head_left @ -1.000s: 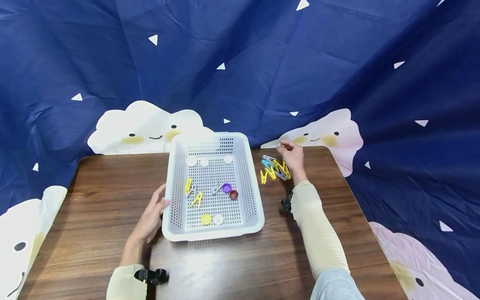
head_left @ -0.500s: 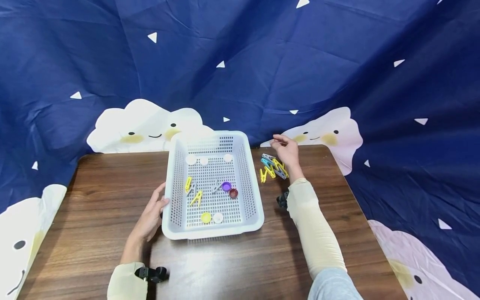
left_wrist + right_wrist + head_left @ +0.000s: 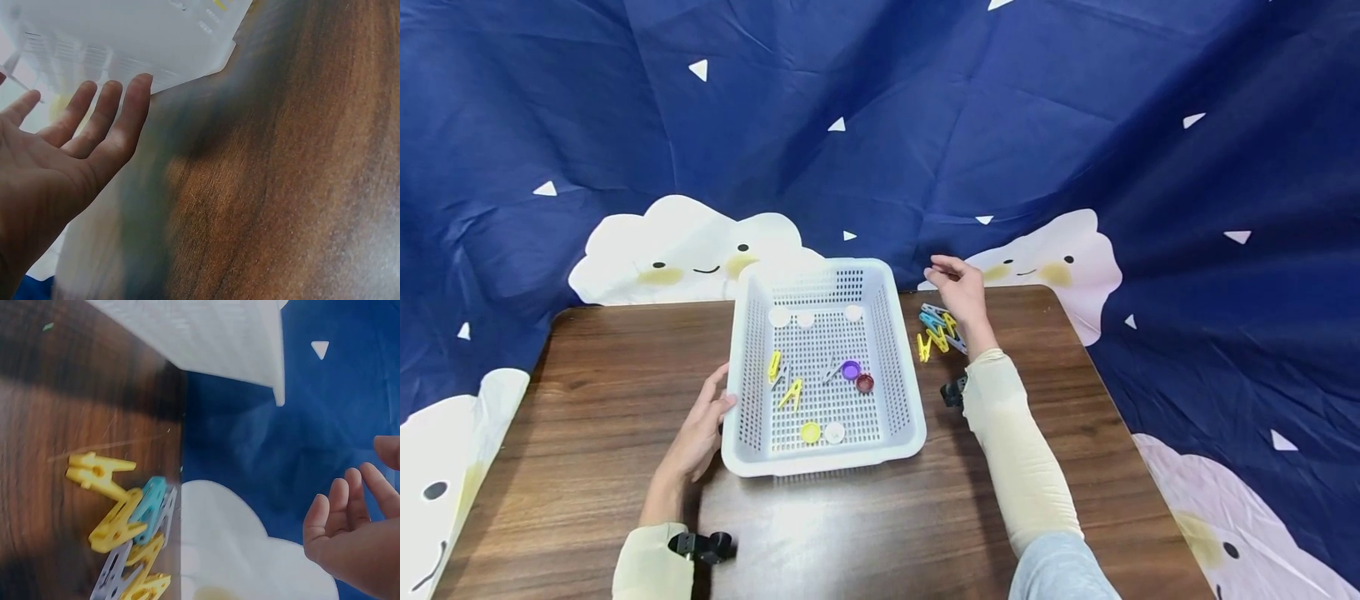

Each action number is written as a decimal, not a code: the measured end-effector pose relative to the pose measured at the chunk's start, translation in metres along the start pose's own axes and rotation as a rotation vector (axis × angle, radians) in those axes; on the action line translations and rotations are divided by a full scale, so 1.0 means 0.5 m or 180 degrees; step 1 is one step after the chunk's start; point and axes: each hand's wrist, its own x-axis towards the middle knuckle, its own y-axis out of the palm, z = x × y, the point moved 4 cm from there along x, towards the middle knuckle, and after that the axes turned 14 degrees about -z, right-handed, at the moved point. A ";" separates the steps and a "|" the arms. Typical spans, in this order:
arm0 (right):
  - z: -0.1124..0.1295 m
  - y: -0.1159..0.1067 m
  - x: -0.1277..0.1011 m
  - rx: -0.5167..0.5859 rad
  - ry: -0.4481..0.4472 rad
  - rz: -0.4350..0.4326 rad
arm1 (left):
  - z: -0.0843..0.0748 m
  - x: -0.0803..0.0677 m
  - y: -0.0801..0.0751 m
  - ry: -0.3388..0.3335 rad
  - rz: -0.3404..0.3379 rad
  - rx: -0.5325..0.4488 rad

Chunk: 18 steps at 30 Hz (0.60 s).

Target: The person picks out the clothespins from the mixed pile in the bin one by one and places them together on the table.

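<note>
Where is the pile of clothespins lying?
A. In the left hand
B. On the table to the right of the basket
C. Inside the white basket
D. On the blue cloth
B: the clothespins lie heaped on the table, right of the basket, below the right hand.

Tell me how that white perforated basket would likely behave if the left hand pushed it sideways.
The white basket would probably slide easily: it sits flat on smooth wood table. It looks light, being thin plastic full of holes with only a few clothespins and bottle caps inside. Tipping seems unlikely, since it is wide and low. The left hand rests against its side wall.
</note>
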 end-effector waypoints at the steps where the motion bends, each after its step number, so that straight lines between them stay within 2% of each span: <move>1: 0.004 0.004 -0.001 0.0014 -0.0018 0.0013 | 0.000 0.000 0.000 0.0004 0.0001 -0.0016; 6: 0.026 0.018 -0.005 0.0120 -0.0123 0.0042 | 0.002 0.002 -0.001 0.0023 0.0006 -0.0044; 18: 0.052 0.047 -0.019 0.0163 -0.0061 0.0160 | 0.001 0.001 0.000 -0.0001 0.0040 -0.0109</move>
